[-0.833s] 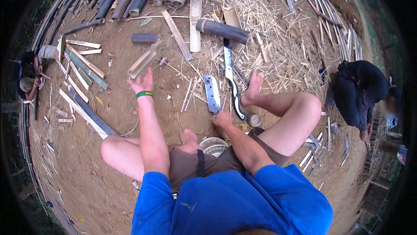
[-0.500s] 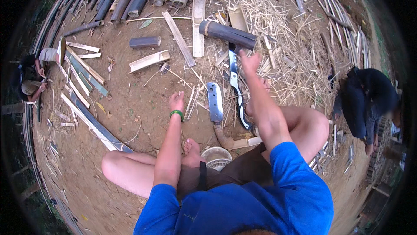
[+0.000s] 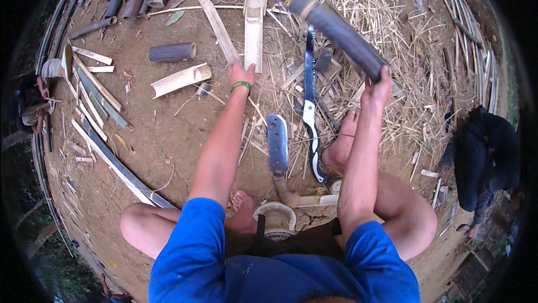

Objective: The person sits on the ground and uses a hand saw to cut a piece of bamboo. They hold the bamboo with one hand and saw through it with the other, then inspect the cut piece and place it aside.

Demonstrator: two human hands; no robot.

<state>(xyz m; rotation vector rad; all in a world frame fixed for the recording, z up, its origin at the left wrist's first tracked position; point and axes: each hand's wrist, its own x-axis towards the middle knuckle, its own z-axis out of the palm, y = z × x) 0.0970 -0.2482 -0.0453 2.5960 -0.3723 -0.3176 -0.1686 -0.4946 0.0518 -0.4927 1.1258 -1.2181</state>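
Note:
A dark bamboo tube is raised at a slant, blurred by motion. My right hand is closed around its nearer, right-hand end. Farther left, my left hand, with a green wristband, reaches to the near end of a split bamboo strip; its thumb stands apart from the fingers, which seem to touch the strip. A folding saw with a black-and-white handle lies between my arms. Beside it rests a cleaver-like knife, its handle toward me.
A halved bamboo trough, a short dark tube and a half-shell piece lie ahead and left. Straw-like shavings cover the right. A pale tub stands between my legs. Other people sit at far left and right.
The dark tube has come up off the ground and swung right in my right hand. My left hand has reached forward to the split strip. The view has shifted slightly.

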